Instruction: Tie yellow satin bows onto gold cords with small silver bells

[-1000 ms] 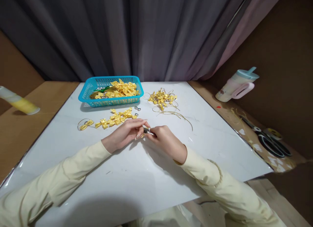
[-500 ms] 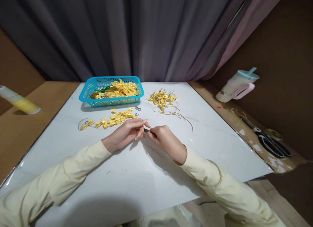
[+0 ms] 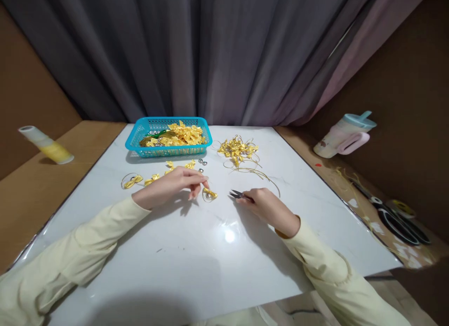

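My left hand (image 3: 180,183) pinches a small yellow ribbon bow (image 3: 210,194) at its upper edge. A thin cord loop and a shiny round metal piece show on that bow. In my right hand (image 3: 264,204) are small dark thread snips (image 3: 240,195), blades pointing left with their tips apart, a short distance from the bow. Behind my left hand lie several loose yellow bows (image 3: 152,178), partly hidden by it. A bow with a cord loop (image 3: 132,181) lies farther left. Several small silver rings (image 3: 202,162) sit just beyond my fingers.
A blue plastic basket (image 3: 168,151) at the back holds yellow bows. Right of it is a pile of bows with gold cords (image 3: 238,150). Large scissors (image 3: 393,220) and a tumbler (image 3: 343,134) are on the right side; a yellow-and-white roll (image 3: 52,148) stands left.
My hands have moved apart. The snips have drawn back to the right, and the bow now shows below my left fingertips. The camera view has shifted slightly.
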### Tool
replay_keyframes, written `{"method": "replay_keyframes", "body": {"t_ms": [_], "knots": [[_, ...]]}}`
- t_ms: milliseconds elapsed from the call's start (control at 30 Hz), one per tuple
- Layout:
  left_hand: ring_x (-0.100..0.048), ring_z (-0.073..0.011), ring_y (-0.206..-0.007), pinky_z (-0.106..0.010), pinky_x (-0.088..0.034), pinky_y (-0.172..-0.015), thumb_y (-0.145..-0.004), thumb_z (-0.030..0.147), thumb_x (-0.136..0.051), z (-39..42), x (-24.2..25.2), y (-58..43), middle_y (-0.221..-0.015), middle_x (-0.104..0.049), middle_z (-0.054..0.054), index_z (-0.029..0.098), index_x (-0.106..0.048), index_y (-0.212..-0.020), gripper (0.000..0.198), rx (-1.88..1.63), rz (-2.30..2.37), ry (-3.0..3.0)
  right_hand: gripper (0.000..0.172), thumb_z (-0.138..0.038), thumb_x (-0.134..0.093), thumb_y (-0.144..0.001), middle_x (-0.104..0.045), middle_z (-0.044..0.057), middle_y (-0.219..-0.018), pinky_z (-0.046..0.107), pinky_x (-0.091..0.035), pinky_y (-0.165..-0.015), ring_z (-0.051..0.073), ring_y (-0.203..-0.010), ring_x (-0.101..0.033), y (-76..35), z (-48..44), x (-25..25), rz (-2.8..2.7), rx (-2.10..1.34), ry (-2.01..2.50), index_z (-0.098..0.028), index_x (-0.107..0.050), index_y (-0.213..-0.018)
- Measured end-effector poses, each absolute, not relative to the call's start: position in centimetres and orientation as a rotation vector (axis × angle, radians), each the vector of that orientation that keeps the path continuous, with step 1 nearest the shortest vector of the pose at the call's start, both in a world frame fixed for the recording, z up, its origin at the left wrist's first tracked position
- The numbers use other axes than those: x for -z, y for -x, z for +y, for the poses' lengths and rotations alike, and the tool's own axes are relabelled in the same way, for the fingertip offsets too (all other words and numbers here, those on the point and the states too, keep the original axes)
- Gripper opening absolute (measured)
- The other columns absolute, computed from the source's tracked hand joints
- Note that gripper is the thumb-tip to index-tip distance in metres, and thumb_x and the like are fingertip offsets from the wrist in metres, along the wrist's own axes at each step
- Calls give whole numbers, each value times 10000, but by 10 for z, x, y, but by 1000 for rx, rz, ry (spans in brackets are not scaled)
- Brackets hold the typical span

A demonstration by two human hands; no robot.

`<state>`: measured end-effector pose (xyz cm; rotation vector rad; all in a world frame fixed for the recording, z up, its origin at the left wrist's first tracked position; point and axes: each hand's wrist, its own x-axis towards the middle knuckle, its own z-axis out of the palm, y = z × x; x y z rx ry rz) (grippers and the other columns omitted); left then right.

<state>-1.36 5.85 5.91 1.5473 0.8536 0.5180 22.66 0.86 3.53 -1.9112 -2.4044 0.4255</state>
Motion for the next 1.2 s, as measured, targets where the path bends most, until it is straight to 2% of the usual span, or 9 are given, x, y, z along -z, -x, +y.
{"method": "replay_keyframes", "body": {"t_ms": [133,300,400,533,633,800,933,1033,1200], "knots": [[-427,-98,-416,-216,-255,-433,-763,301,-575,85,-73,48,-500,-572,7,163,-663,-661,193,-572,1267,-1898,209,-281,-420,-907,-577,55,-780,238,-288,-505,135,-609,-513,-239,5,-26,-2476,-176,1957,-159,-589,-891],[-332,-86,-344,-255,-124,-417,-649,155,-636,114,-71,86,-359,-448,32,178,-505,-405,278,-366,1275,-2243,221,-270,-432,-909,-595,111,-889,276,-379,-604,211,-832,-557,-226,8,-31,-2712,89,1743,-128,-601,-924],[-293,-82,-309,-258,-121,-408,-618,120,-640,104,-68,79,-359,-444,38,185,-519,-405,254,-243,1047,-2282,213,-198,-394,-919,-598,114,-957,310,-400,-693,210,-877,-538,-199,14,-32,-2831,272,1339,-128,-582,-995],[-252,-94,-335,-256,-148,-420,-690,133,-567,66,-62,50,-385,-448,22,191,-522,-422,278,-71,803,-2490,186,-149,-414,-899,-606,110,-912,316,-398,-665,205,-829,-529,-170,25,-25,-2934,310,1015,-104,-585,-960],[-241,-107,-358,-267,-159,-444,-757,173,-512,42,-60,37,-410,-477,5,193,-554,-460,300,10,787,-2612,170,-106,-451,-868,-629,100,-882,297,-415,-684,196,-830,-541,-170,32,-22,-2811,54,1055,-115,-621,-879],[-460,-115,-468,-213,-273,-474,-765,445,-579,38,-68,37,-479,-553,21,200,-653,-674,271,234,802,-2345,161,-154,-536,-826,-673,68,-809,251,-452,-682,146,-739,-596,-194,37,-32,-2199,-682,1162,-146,-688,-775],[-506,-116,-524,-204,-335,-521,-815,544,-464,46,-67,24,-543,-600,19,190,-633,-880,397,24,940,-2115,186,-239,-619,-751,-659,58,-743,262,-462,-617,148,-674,-592,-199,33,-48,-1786,-1017,1258,-158,-694,-602],[-472,-92,-505,-202,-345,-506,-778,553,-517,45,-57,2,-699,-651,9,191,-514,-1123,500,-233,1003,-1860,207,-299,-656,-710,-635,56,-748,275,-475,-632,157,-712,-584,-194,31,-57,-1583,-1164,1208,-162,-698,-561],[-417,-49,-437,-180,-295,-426,-816,444,-508,46,-45,-27,-705,-598,-1,137,-556,-957,342,-627,918,-1579,177,-309,-667,-702,-665,67,-833,286,-452,-668,148,-734,-567,-195,35,-66,-1429,-1345,1076,-154,-740,-746]]}}
